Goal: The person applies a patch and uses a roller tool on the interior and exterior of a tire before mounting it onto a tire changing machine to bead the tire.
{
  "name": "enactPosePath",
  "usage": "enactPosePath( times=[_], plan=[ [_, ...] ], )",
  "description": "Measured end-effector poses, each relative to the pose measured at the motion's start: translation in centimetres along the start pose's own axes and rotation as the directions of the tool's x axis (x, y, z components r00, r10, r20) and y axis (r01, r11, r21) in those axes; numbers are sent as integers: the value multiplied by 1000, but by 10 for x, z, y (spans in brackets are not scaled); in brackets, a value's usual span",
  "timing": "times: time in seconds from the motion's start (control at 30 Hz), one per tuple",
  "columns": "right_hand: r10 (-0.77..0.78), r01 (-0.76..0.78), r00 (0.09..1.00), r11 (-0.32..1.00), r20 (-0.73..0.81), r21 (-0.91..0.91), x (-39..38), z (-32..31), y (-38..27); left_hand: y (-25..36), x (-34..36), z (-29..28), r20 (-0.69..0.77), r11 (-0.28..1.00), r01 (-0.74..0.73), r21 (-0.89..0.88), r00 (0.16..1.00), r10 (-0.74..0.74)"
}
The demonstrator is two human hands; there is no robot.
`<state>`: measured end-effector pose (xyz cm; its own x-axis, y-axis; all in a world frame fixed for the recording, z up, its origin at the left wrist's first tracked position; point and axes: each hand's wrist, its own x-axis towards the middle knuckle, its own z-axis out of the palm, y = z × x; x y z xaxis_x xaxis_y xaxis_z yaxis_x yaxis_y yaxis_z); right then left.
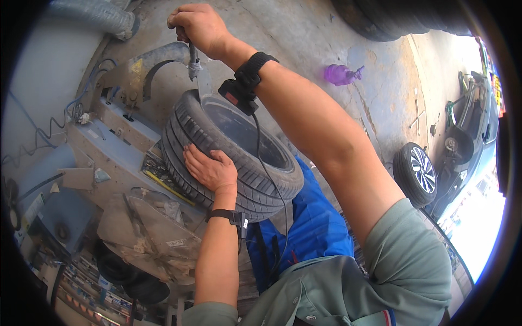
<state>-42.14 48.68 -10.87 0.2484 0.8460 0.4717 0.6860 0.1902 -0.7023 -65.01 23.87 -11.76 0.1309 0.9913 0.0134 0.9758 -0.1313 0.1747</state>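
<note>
A black tyre (185, 127) stands upright, tilted, against the side of a dusty grey-blue machine (128, 127). My left hand (211, 169) lies on its tread with the fingers stretched out and apart. Above the tyre, my right hand (200, 27) is wrapped round the dark handle (193, 56) of a curved metal arm (168, 51). A flat metal blade (204, 89) on that arm reaches down to the tyre's upper rim edge. Straps with small devices sit on both my wrists, and a thin cable hangs from the right one across the tyre.
On the concrete floor at the right lie a purple bottle (340, 75) and a cross-shaped wrench (417, 117). A wheel with a silver rim (416, 175) stands near a car (476, 136). More tyres (375, 19) are at the top. Hoses and cables run along the left wall.
</note>
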Motion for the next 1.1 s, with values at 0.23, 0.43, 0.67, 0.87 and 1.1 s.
enactPosePath(
  times=[0.23, 0.43, 0.67, 0.87, 1.1],
  plan=[
    [103, -106, 991, 994, 81, 32, 1, -3, -4, 0, -1, -1, 16, 1000, 7, -13, 1000, -6],
    [464, -581, 813, 665, 350, 468, -4, -19, -43, -12, -9, -2, 10, 1000, -9, -6, 1000, 9],
    [35, -71, 992, 952, 125, 298, -22, -26, -41, -11, -12, 1, -5, 1000, -3, -10, 1000, 3],
    [93, -166, 978, 888, 186, 428, -29, -39, -54, -12, -14, 2, -6, 1000, -12, -8, 1000, 12],
    [409, -578, 815, 529, 410, 622, -33, -56, -77, -15, -17, -1, 19, 1000, -8, -1, 1000, 8]
  ],
)
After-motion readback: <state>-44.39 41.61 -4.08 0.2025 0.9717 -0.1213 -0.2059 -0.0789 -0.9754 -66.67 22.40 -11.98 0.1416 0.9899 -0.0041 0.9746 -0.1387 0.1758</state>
